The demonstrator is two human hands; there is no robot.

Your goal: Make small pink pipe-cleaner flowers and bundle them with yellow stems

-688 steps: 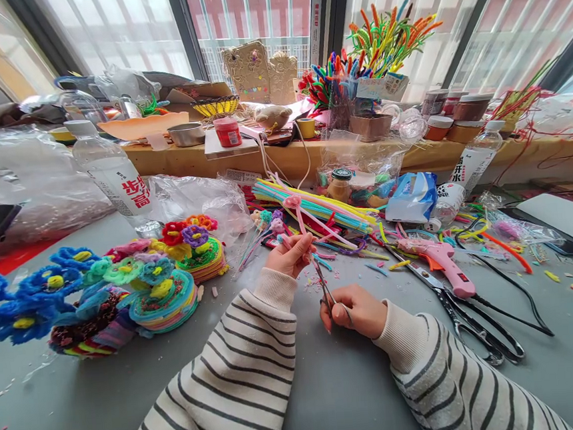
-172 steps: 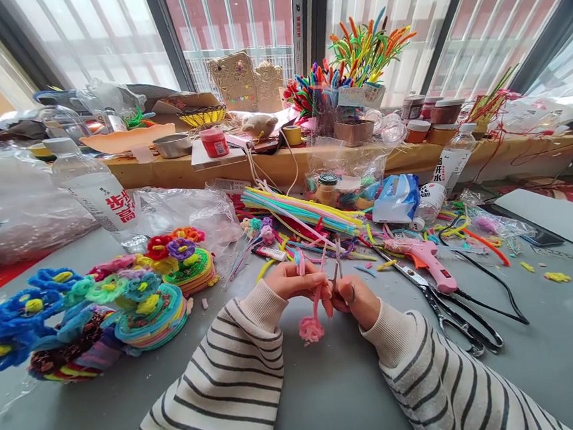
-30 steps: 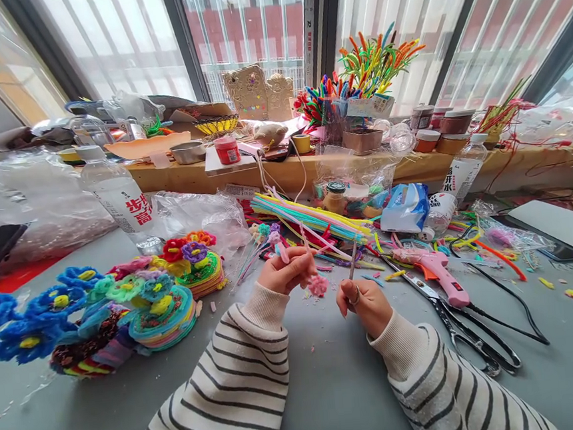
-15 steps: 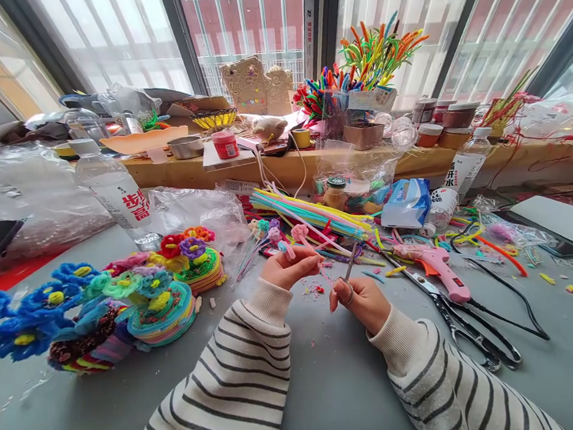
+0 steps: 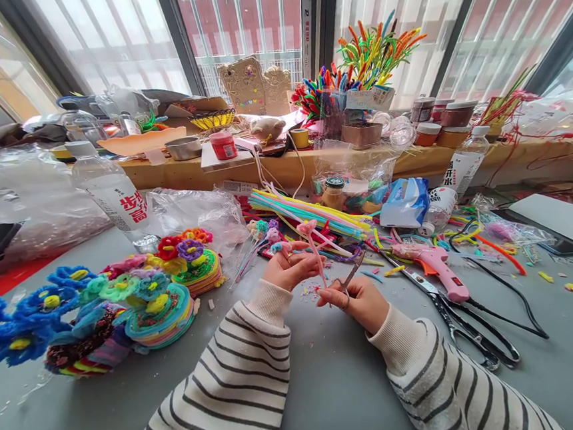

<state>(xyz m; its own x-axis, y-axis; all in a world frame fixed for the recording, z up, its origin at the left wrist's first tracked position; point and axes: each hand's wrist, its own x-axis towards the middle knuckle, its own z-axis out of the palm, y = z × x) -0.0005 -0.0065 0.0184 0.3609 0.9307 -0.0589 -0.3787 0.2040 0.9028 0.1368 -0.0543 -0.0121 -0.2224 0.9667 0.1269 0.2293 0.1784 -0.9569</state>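
Observation:
My left hand (image 5: pixel 289 270) is closed on a pink pipe cleaner (image 5: pixel 315 249), whose curled, fluffy top rises above the fingers and whose stem hangs down. Its lower end reaches the fingertips of my right hand (image 5: pixel 362 305). Small scissors (image 5: pixel 353 273) are looped on the right hand's fingers, blades pointing up and away. A blue and pink fuzzy piece (image 5: pixel 280 247) shows just above my left knuckles; whether I hold it I cannot tell. Tiny coloured clippings (image 5: pixel 311 292) are scattered on the grey table (image 5: pixel 326 385) behind the hands.
Pipe cleaner flowers (image 5: pixel 53 302) and round coiled bases (image 5: pixel 160 320) stand on the left. To the right lie a pink glue gun (image 5: pixel 439 268) with its cord and large black-handled shears (image 5: pixel 470 333). Behind are a bundle of pipe cleaners (image 5: pixel 311 209), a jar (image 5: pixel 333 193) and a water bottle (image 5: pixel 117 196).
The pink pipe cleaner now stands more upright between my hands. My right fingers have moved left to its lower end, and the scissors have tilted to the right.

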